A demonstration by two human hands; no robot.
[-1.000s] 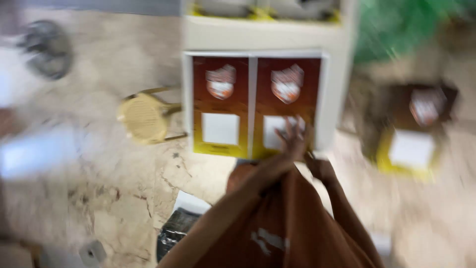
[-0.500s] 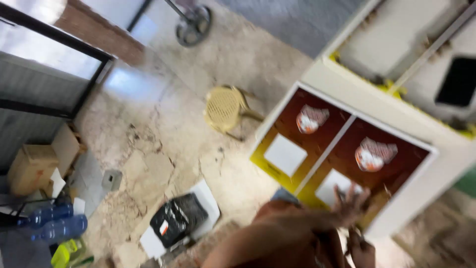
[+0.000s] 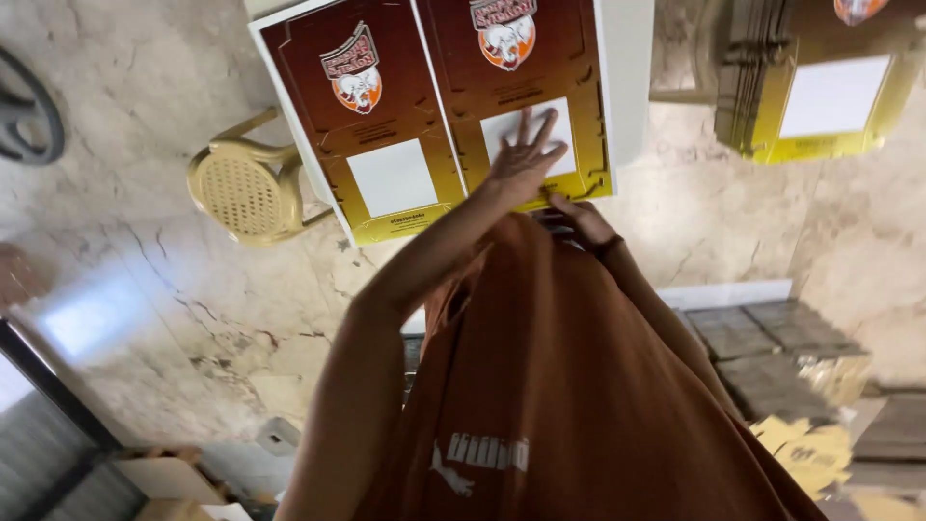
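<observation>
Two flat printed carton sheets lie side by side on a white surface point(image 3: 627, 77) at the far side of the scene, straight ahead of the person, and the work is on the right-hand sheet point(image 3: 526, 96). Its long axis runs away from the person, near edge to far edge, with the yellow band at the near end. The left hand point(image 3: 523, 159) is stretched out flat on that sheet, fingers spread and palm down over its white panel, so it is the hand that reaches farther onto the sheet. The right hand point(image 3: 579, 220) sits closer in, at the near yellow edge, fingers curled; whether it pinches the edge or only rests there cannot be told. The left-hand sheet point(image 3: 371, 125) is untouched. A yellow plastic chair point(image 3: 241, 188) stands on the floor to the left.
</observation>
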